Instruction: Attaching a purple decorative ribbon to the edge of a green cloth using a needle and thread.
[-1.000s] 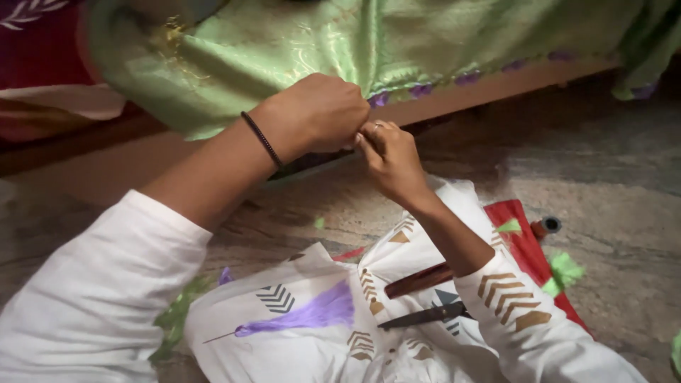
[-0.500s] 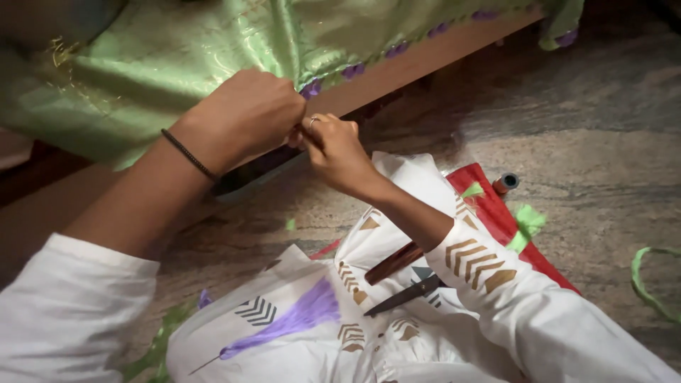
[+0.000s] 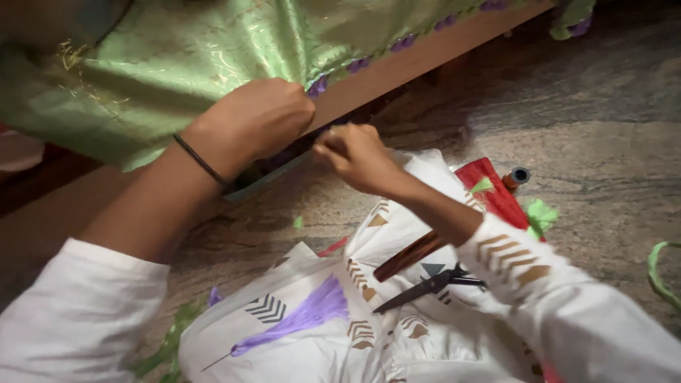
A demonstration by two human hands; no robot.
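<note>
My left hand [image 3: 257,120] is closed on the edge of a shiny green fabric [image 3: 163,64] that has a purple trimmed border [image 3: 355,65]. A thin black band circles that wrist. My right hand [image 3: 356,154] sits just to the right, fingers pinched together at the same fabric edge; what it pinches is too small to tell. Both arms wear white sleeves. Below the hands, on my white patterned lap cloth [image 3: 369,333], lie a purple tassel [image 3: 298,320], black scissors [image 3: 429,285] and a dark brown stick [image 3: 410,257].
A wooden board edge [image 3: 425,57] runs under the green fabric. A red cloth [image 3: 493,191], a small thread spool [image 3: 516,177] and green scraps [image 3: 540,215] lie on the stone floor at right. Another green strip [image 3: 660,273] curls at the far right.
The view has shifted so the hands sit a little right and lower in frame. Both hands stay together at the fabric edge; the right hand has drawn slightly away from the left.
</note>
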